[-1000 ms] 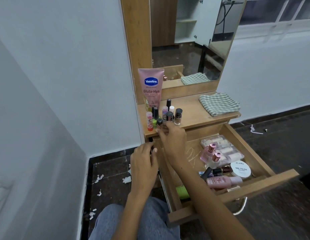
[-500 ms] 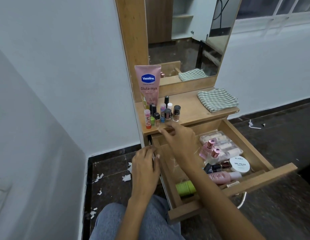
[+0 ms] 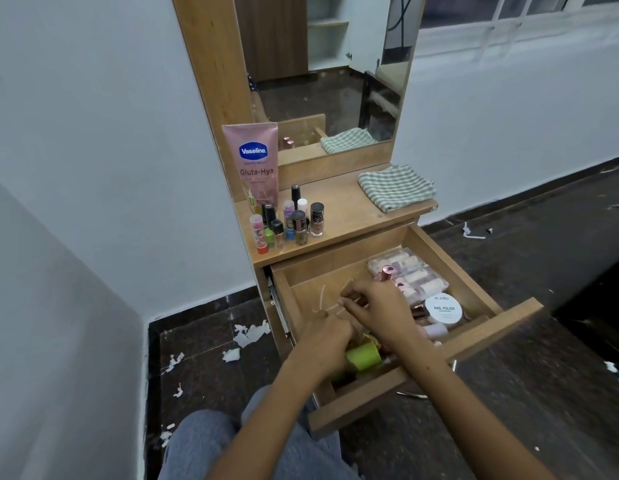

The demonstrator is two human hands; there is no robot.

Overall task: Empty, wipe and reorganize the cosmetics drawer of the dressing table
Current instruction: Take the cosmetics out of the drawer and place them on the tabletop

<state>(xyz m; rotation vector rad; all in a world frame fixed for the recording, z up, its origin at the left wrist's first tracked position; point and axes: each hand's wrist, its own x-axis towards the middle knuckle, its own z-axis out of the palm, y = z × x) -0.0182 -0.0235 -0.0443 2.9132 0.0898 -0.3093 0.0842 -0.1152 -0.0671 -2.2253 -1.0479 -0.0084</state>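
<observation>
The wooden drawer (image 3: 422, 375) stands pulled out below the dressing table top (image 3: 349, 216). Both my hands are inside it. My left hand (image 3: 327, 336) lies at the front left, right beside a lime green container (image 3: 363, 356); its fingertips are hidden. My right hand (image 3: 377, 306) hovers over the bare drawer floor with loosely bent fingers and nothing seen in them. Behind it are a pink-capped bottle (image 3: 387, 271), a clear box of tubes (image 3: 412, 275), a white nail polish jar (image 3: 443, 308) and a pink bottle lying flat (image 3: 434, 330).
On the table top stand a pink Vaseline tube (image 3: 256, 161) and several small nail polish bottles (image 3: 290, 223); a folded checked cloth (image 3: 396, 187) lies at the right. A mirror (image 3: 329, 64) rises behind. Paper scraps (image 3: 249, 334) litter the dark floor.
My right hand has come down from the bottles on the table top into the drawer. My left hand has moved from the drawer's left side in over the green container.
</observation>
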